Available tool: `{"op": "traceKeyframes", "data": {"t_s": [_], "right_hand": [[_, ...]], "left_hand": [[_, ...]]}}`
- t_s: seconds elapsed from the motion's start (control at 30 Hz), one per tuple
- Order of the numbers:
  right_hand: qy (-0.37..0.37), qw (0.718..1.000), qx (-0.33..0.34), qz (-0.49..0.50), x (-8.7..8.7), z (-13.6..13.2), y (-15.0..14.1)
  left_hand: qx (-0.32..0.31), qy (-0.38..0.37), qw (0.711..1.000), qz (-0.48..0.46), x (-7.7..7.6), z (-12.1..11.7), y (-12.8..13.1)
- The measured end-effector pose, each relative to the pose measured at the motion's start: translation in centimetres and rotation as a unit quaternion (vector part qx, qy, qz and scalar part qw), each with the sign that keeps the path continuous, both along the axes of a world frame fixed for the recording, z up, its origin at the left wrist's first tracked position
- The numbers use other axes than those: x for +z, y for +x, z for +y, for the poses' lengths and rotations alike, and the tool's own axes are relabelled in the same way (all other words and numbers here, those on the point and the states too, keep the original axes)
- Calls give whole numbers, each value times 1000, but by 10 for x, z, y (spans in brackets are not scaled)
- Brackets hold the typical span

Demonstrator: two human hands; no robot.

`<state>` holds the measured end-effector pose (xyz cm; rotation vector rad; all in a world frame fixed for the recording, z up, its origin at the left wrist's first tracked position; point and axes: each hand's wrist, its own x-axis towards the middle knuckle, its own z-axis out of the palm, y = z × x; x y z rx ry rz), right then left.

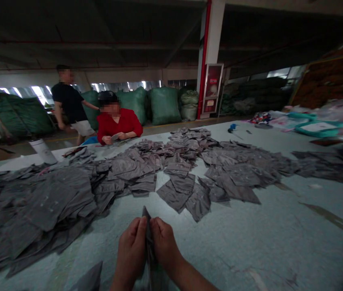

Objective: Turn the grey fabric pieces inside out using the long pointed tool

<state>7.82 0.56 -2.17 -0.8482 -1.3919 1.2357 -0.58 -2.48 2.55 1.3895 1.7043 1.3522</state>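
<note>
Grey fabric piece [149, 239]: one, pinched between your left hand [131, 244] and right hand [166, 242], apparently mid-handling. Grey heaps [59, 198], left and far on bench [235, 242]: done or waiting, unclear.

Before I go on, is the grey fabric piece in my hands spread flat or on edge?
On edge: the grey fabric piece shows as a narrow strip between your left hand and right hand.

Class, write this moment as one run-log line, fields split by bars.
left hand: grips grey fabric piece | right hand: grips same piece | ahead: grey fabric heaps on table | across: person in red
</note>
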Motion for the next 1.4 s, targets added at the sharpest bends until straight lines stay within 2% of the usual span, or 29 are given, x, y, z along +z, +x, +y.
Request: {"op": "traceKeyframes", "data": {"t_s": [0.1,0.17,0.27,0.3,0.37,0.43,0.5,0.53,0.6,0.7,0.77,0.87,0.93,1.1,1.17,1.27,1.33,1.4], "right_hand": [[-25,997,25,69,-12,-2,-13],[-28,996,44,67,-12,2,-12],[-25,998,47,19,-1,12,2],[-21,999,45,6,5,15,7],[-3,999,39,-30,18,21,16],[37,994,26,-96,29,24,20],[91,981,-4,-172,34,23,21],[109,975,-15,-194,33,21,20],[103,979,-19,-173,25,15,16],[15,999,-3,-35,4,4,2],[-31,998,8,52,-6,-2,-8],[-52,992,29,113,-9,-5,-15],[-59,992,35,108,-5,-2,-11],[-42,999,29,14,7,7,7],[-54,998,21,33,8,4,6],[-86,989,20,117,2,-4,-4],[-82,986,39,141,-4,-5,-8],[-78,988,69,118,-6,-1,-4]], "left_hand": [[-11,-12,995,103,11,0,-9],[-19,-6,996,92,18,4,-11],[-30,18,999,38,19,14,-8],[-35,21,999,-1,17,17,-5],[-33,23,989,-139,9,20,1],[-14,25,953,-303,0,20,8],[7,36,921,-387,-7,19,13],[11,38,922,-384,-9,17,13],[0,34,949,-314,-8,15,11],[-8,6,989,-145,2,13,4],[-3,0,999,-52,8,12,0],[-6,16,1000,24,11,10,-2],[-1,20,999,36,8,10,-1],[8,-10,1000,14,3,14,6],[4,-2,999,50,5,17,6],[7,23,996,86,6,16,5],[14,27,997,70,4,12,5],[14,18,999,37,-1,6,6]]}}
